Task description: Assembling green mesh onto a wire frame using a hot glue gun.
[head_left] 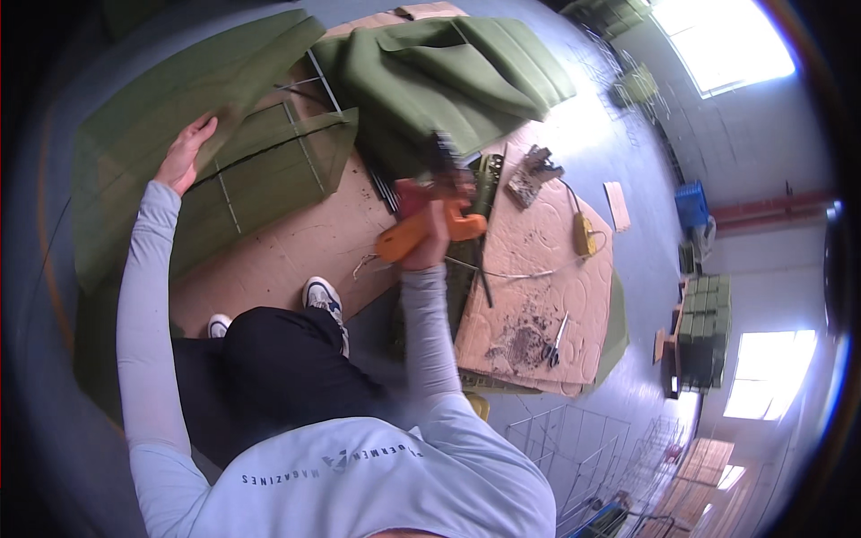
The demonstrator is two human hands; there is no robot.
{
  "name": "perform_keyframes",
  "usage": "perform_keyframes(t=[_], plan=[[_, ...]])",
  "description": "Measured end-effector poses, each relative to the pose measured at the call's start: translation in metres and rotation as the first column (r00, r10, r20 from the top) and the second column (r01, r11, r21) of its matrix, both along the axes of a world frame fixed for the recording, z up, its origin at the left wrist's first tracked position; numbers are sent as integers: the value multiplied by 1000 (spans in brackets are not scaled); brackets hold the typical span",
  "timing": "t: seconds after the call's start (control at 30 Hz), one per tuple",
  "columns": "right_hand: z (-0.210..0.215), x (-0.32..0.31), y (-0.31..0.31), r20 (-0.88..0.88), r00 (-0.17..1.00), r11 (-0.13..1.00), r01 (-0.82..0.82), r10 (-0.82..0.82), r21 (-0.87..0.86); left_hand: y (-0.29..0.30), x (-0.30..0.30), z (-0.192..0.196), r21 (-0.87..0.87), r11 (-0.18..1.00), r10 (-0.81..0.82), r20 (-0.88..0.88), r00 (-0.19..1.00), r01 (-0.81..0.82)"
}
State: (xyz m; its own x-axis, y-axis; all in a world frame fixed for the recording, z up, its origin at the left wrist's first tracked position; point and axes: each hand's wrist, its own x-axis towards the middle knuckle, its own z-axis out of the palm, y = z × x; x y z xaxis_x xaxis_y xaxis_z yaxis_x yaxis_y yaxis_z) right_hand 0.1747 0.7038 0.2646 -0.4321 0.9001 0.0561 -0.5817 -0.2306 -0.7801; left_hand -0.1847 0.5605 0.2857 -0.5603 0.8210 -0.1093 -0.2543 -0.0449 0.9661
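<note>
My left hand rests against a sheet of green mesh fabric, its visible fingers stretched out. The mesh lies partly over a frame of thin metal rods at the far left. Lower right of the frame, my right hand is closed round an orange hand tool with a dark upper end; motion blur hides its exact kind. A pale cable runs from near that hand to a yellow box. Heavy green fabric lies heaped beyond the tool.
Brown cardboard to the right bears dark crumbs, scissors and a dirty blocky object. More cardboard lies under the frame, by my shoes. Wire frames and stacked green bundles stand at the right.
</note>
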Motion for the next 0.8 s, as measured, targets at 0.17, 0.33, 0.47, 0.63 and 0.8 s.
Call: perform_keyframes(t=[0.17,0.33,0.47,0.63,0.8], plan=[[11,110,117,-18,909,909,417,-417,-15,11,0,-7,88,992,-94,47,994,90],[-34,176,216,25,868,851,492,-496,-183,14,-3,-16,67,994,-83,-23,996,85],[-50,166,238,65,844,828,535,-532,-170,8,5,-11,55,998,-22,-42,999,24],[-60,150,232,427,662,627,740,-616,-243,4,-5,-25,45,999,10,-34,999,-9],[-60,178,241,612,565,620,770,-553,-151,9,2,-14,54,998,-10,-27,1000,11]])
